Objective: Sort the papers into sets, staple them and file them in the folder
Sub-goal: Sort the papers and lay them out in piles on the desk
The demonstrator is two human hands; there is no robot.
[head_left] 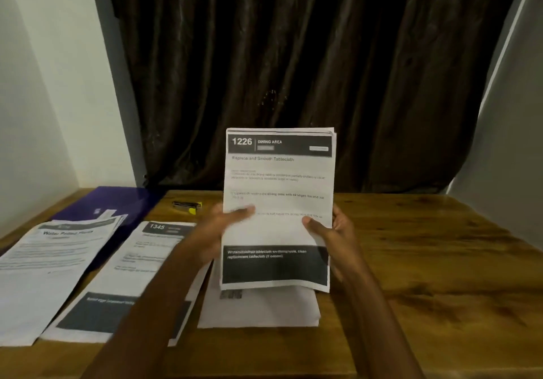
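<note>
A sheaf of papers (277,202), its top sheet headed "1226 Dining Area", is held upright above the middle of the bench (426,261), several page edges showing at its top. Both forearms reach in from the near edge and rise toward it. The left hand (217,231) grips the sheaf's left edge, thumb laid across the front of the page and the other fingers curled behind it, though this hand is blurred. The right hand (335,231) holds the right edge in the same way, its thumb pressed on the front and the remaining fingers wrapped behind the pages. Just below the held sheaf a loose stack of sheets (261,308) lies flat on the wood. To the left of it lies another set (132,275) headed "1345", partly covered by the left forearm, and further left a third set (50,267) whose title is too blurred to read for sure. That third set rests partly on a purple folder (117,202) at the back left of the bench. A small stapler (187,206) with a yellow part sits near the far edge, between the folder and the held pages. A dark curtain (293,70) hangs behind the bench, with pale walls (44,99) at either side.
</note>
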